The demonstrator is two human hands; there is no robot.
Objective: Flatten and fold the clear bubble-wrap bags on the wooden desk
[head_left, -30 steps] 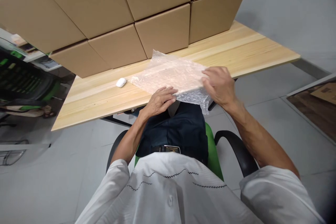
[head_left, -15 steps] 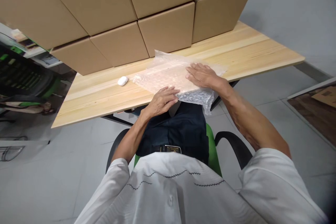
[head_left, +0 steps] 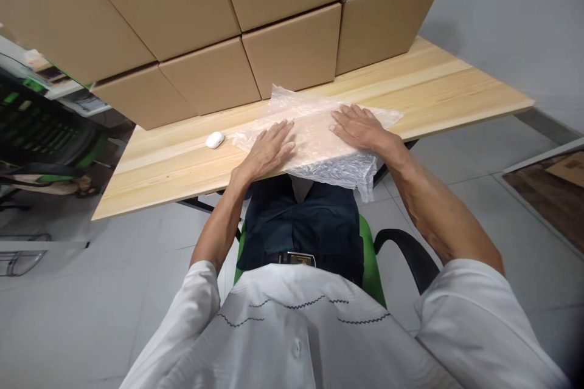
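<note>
A sheet of clear, crinkled plastic wrap [head_left: 312, 134] lies on the wooden table [head_left: 456, 85], its near edge hanging over the front. Bubbles on it are too fine to make out. My left hand [head_left: 269, 149] rests flat on the sheet's left part, fingers extended and pointing away from me. On the right part of the sheet, my right hand [head_left: 358, 127] is also laid flat, with its fingers stretched out to the upper left. Neither hand grips anything. To the left of the sheet sits a small white rounded case [head_left: 215, 140], touched by neither hand.
Stacked brown cardboard boxes [head_left: 292, 48] line the back of the table like a wall. I sit on a green chair with a black armrest [head_left: 408, 255]. Another dark chair [head_left: 45, 127] stands at the left. A flat piece of cardboard [head_left: 568, 169] lies at the far right.
My left hand has moved from the sheet's front edge up and left onto the plastic, and now lies flatter. My right hand has shifted only slightly right.
</note>
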